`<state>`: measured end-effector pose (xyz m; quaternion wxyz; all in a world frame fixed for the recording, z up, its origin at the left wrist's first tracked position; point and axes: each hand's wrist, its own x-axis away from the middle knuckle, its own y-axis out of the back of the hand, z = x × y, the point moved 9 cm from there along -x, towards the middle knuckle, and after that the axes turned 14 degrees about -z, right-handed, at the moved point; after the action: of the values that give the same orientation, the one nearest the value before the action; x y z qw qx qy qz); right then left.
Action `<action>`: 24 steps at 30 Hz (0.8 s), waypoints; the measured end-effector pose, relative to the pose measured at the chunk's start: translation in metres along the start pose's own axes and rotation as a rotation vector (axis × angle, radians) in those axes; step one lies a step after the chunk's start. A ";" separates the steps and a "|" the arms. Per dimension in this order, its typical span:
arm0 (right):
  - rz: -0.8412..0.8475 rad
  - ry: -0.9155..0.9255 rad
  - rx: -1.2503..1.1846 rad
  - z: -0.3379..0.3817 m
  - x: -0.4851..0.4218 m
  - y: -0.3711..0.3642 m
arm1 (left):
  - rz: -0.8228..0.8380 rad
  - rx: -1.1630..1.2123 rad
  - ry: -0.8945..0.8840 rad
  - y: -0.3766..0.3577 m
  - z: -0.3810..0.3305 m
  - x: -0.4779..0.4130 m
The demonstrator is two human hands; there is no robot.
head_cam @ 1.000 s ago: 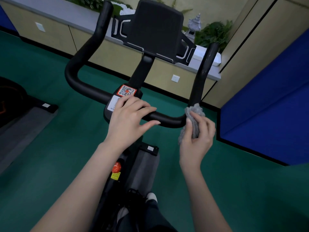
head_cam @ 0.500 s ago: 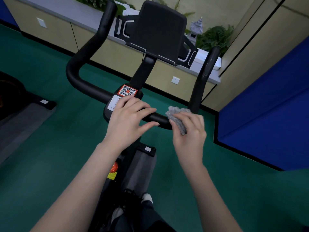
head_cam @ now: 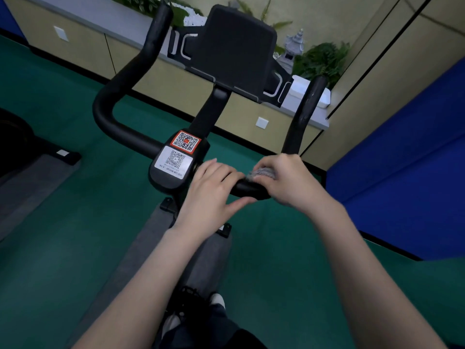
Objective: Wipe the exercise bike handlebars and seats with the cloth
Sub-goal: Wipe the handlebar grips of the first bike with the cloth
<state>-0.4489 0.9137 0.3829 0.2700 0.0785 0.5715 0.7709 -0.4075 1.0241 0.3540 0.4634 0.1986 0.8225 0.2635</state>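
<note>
One cloth (head_cam: pixel 261 172) sits under the right hand (head_cam: pixel 286 182), left hand (head_cam: pixel 208 195) just beside.

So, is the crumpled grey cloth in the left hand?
No, the right hand holds the crumpled grey cloth on the black padded handlebar, while the left hand rests bare beside it.

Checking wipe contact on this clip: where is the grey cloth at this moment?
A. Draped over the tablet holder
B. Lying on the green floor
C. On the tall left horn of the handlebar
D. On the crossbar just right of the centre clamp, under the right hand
D: the right hand holds the grey cloth against the handlebar crossbar, beside the left hand resting there.
</note>
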 end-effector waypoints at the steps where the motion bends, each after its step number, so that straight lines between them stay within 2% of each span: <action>1: 0.043 0.015 0.056 -0.001 -0.003 0.000 | 0.001 0.013 0.021 -0.001 0.002 0.000; 4: 0.066 0.058 0.162 0.000 -0.008 0.000 | 0.007 0.045 0.071 -0.002 0.006 -0.001; 10: 0.224 0.059 0.060 0.007 -0.008 -0.003 | 0.005 0.081 0.087 -0.003 0.007 -0.001; 14: 0.217 0.083 0.191 0.003 -0.018 -0.009 | 0.018 0.079 0.083 -0.004 0.007 -0.001; 16: 0.196 0.108 0.138 0.001 -0.013 -0.014 | 0.020 0.082 0.079 -0.004 0.008 -0.001; 18: 0.027 0.090 -0.010 -0.006 -0.004 -0.004 | 0.022 0.081 0.075 -0.005 0.008 -0.001; 21: -0.528 -0.012 -0.198 -0.023 0.033 0.023 | 0.014 0.081 0.079 -0.006 0.008 -0.001; 24: -0.942 -0.292 -0.425 -0.042 0.078 0.009 | 0.001 0.084 0.080 -0.006 0.009 0.000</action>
<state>-0.5355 0.9162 0.3631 0.6734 -0.1363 0.3325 0.6460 -0.3999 1.0220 0.3463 0.4213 0.2075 0.8506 0.2366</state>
